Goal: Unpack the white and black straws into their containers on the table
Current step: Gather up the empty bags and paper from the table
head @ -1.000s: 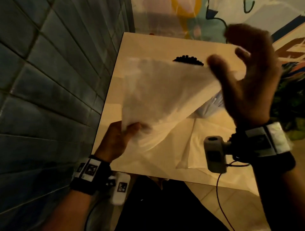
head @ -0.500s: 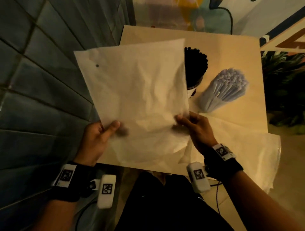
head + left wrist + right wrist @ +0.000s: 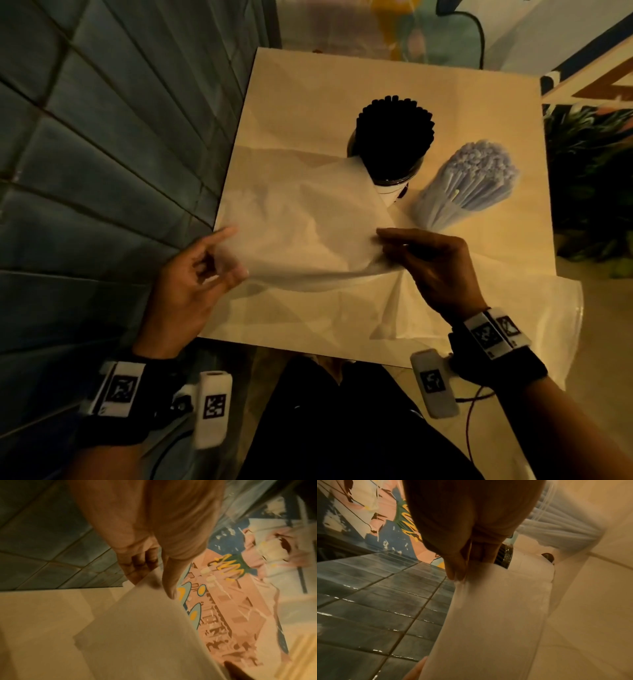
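In the head view I hold a white paper sheet (image 3: 308,233) low over the table (image 3: 342,78). My left hand (image 3: 229,257) pinches its left edge, thumb on top. My right hand (image 3: 383,240) pinches its right edge. Behind the sheet, black straws (image 3: 394,137) stand packed in a white cup (image 3: 394,193). To the cup's right, a bundle of white straws (image 3: 469,178) stands tilted. The left wrist view shows my thumb (image 3: 169,582) on the paper (image 3: 137,628). In the right wrist view, my fingers (image 3: 457,569) pinch the paper (image 3: 488,615), with the white straws (image 3: 556,524) beyond.
A second white sheet (image 3: 496,308) lies on the table's near right part and hangs over its front edge. A dark tiled wall (image 3: 102,154) runs close along the left side. Plants (image 3: 589,171) stand to the right of the table.
The sheet, held up in front of me before, has come down flat over the table's left half. My right hand took hold of its right edge. Both straw bundles now show.
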`<state>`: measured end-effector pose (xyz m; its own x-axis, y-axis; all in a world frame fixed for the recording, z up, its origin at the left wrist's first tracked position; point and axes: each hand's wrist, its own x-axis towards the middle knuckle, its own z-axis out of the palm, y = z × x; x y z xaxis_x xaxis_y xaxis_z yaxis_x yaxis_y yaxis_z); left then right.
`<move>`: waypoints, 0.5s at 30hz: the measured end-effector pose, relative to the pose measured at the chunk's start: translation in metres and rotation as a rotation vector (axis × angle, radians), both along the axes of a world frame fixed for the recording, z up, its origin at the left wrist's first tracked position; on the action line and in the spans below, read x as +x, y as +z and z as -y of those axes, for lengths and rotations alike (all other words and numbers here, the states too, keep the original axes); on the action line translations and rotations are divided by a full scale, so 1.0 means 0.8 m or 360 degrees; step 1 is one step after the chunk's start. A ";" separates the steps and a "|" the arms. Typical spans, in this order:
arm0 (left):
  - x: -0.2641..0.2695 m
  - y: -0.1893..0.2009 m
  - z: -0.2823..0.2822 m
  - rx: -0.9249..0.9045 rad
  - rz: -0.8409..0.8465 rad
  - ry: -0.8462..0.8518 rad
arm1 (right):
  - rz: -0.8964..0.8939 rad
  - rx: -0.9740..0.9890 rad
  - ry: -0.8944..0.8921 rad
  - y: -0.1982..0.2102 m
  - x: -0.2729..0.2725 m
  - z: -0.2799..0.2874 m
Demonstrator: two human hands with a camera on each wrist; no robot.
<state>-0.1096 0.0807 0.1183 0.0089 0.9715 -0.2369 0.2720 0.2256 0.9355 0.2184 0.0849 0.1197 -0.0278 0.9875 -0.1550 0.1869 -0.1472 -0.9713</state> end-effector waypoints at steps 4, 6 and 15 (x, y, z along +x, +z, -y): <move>-0.010 0.007 -0.001 0.0153 -0.0373 -0.0096 | -0.0017 0.0098 -0.0150 0.014 0.004 0.008; -0.013 0.015 -0.003 0.0255 -0.0403 -0.0084 | -0.0017 0.0131 -0.0211 0.022 0.008 0.012; -0.003 0.047 -0.020 0.0646 -0.0485 -0.0080 | 0.0505 0.0552 0.0021 0.033 0.028 -0.003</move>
